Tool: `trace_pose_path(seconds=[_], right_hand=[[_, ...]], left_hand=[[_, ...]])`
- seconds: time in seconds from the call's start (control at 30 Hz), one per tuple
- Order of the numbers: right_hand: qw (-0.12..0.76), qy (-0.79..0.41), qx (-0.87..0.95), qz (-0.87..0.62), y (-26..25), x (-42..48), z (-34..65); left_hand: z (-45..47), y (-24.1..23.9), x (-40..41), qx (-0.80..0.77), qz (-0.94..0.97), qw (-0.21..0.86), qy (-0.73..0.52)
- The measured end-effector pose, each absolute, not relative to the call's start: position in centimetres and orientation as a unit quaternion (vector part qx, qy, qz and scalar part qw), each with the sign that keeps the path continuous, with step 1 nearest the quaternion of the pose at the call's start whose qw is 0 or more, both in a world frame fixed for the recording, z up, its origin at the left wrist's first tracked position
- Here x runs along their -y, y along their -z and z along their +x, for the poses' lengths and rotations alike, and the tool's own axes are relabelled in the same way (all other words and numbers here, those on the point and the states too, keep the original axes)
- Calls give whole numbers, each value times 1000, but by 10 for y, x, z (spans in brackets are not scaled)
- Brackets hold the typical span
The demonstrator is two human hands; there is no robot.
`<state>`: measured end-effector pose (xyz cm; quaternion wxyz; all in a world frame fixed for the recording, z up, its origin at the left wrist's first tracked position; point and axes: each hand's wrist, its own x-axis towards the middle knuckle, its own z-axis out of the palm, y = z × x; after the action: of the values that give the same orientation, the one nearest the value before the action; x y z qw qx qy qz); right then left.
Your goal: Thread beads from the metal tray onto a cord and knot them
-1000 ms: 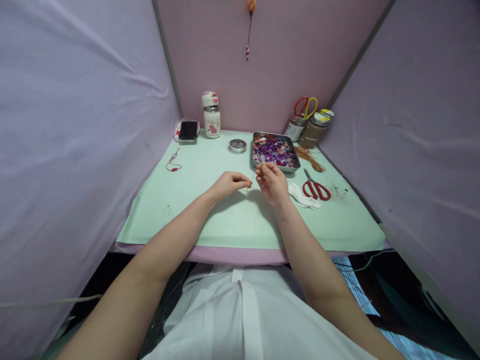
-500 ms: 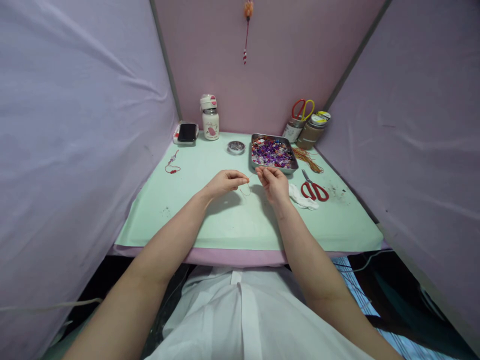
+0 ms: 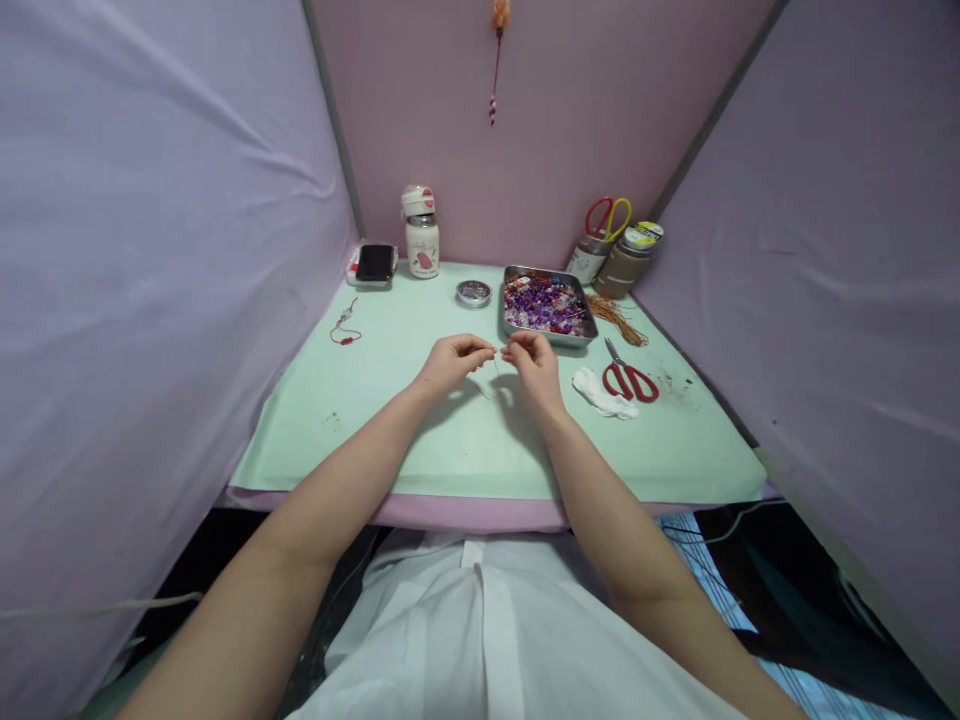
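Over the middle of the table, my left hand pinches a thin thread between thumb and fingertips. The thread's loose part hangs below the fingers toward the tabletop. Close beside it, my right hand is closed in a pinch, its fingertips almost meeting those of the left. What the right fingers hold is too small to make out. Just behind the right hand lies a metal tray full of purple, red and clear beads.
Right of my hands lie a crumpled white cloth and red-handled scissors. Brown threads and jars stand behind. A round tin, a bottle, a phone and a red beaded bracelet are at back left.
My right hand has moved left, so the fingertips of both hands are closer together. The thread's hanging loop has shifted and looks straighter.
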<state>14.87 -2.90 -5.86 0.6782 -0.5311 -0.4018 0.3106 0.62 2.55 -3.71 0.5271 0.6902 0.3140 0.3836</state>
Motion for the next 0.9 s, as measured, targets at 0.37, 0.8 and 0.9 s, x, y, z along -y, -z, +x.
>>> trace_pose_path(seconds=[0.37, 0.8, 0.9], right_hand=[[646, -316, 444, -535, 58, 31, 143], [573, -165, 574, -561, 58, 36, 144], [596, -165, 546, -565, 59, 36, 144]], left_hand=[[11, 45, -25, -344, 716, 481, -371], [14, 53, -31, -299, 607, 635, -373], [13, 54, -33, -298, 582, 651, -386]])
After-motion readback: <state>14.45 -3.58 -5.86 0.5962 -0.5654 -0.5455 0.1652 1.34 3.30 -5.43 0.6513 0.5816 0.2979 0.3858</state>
